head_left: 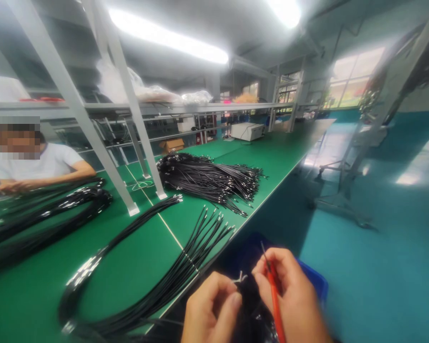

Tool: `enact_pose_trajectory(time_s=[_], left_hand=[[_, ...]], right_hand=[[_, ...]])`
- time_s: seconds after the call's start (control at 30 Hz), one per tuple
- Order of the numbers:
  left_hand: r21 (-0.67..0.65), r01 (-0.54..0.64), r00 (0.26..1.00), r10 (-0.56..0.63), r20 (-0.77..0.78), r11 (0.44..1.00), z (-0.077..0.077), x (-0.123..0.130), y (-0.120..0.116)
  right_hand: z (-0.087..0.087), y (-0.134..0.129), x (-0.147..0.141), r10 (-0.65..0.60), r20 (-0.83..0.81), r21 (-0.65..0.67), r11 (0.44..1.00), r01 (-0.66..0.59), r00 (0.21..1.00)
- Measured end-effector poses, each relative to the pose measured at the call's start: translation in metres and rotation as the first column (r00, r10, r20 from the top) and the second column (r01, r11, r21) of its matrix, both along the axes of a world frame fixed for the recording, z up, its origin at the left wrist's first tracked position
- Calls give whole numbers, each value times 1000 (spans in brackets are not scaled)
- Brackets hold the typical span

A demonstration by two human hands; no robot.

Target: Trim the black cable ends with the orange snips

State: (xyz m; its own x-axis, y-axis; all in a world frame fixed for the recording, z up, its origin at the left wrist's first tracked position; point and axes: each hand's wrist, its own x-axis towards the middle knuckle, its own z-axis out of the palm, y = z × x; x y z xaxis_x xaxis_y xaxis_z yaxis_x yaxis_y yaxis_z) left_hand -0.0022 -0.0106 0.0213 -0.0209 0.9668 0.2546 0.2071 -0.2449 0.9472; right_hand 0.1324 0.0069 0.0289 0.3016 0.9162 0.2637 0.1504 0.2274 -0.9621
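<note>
In the head view, a slim red-handled tool (276, 305) is held in the right hand (295, 295), the fingers closed around it and its thin dark tip pointed up and away. The left hand (212, 307) is curled, thumb and forefinger brought nearly together; pale wire ends (240, 277) are seen at its fingertips, but whether they are pinched cannot be told. Both hands are held at the near edge of the green counter (128, 257), slightly apart, with a blue bin (316, 281) partly covered behind the right hand.

On the counter, a long curved bundle of black cables (125, 228) is laid to the left of the hands, its metal-tipped ends fanned out near the edge. Farther off, a large heap of black cables (207, 178) is piled beside a white shelf post (139, 109). More coiled cables (50, 214) are spread at the left, in front of a person in a white shirt (53, 162), whose forearms are rested there. A white box-shaped unit (246, 131) is placed at the far end.
</note>
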Motion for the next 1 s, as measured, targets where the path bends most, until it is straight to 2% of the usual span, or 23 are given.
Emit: enact_pose_trajectory(time_s=[0.1,0.23,0.3,0.5,0.67,0.73,0.8,0.87,0.93,1.0], left_hand=[[-107,96,987,-81,142,990,4,-5,2],[-124,180,962,-148,231,976,2,-7,3],[-125,208,950,-170,263,970,-1,-8,3],[-143,250,917,-186,354,958,-5,-10,2],[-121,236,945,-199,260,964,1,-14,-1],[-138,207,938,-157,309,969,4,-13,-2],[-184,170,915,-86,393,968,6,-12,-2],[-234,155,897,-38,440,960,7,-11,-1],[-250,118,898,5,440,961,7,-11,2],[-240,67,907,41,420,968,6,-11,4]], right_hand=[[7,-2,1,29,-43,59,998,-26,999],[14,-5,0,266,-5,15,964,-265,964],[13,-5,0,302,68,28,952,-304,951],[10,-6,-2,218,238,241,931,-275,946],[5,-4,-8,94,326,443,864,-240,941],[1,-3,-11,37,328,494,845,-205,944],[-4,-4,-14,-12,319,465,873,-146,948],[-10,-6,-13,-41,315,370,925,-83,948],[-15,-11,-11,-33,285,257,965,-43,958],[-16,-18,-7,29,208,125,991,-56,978]])
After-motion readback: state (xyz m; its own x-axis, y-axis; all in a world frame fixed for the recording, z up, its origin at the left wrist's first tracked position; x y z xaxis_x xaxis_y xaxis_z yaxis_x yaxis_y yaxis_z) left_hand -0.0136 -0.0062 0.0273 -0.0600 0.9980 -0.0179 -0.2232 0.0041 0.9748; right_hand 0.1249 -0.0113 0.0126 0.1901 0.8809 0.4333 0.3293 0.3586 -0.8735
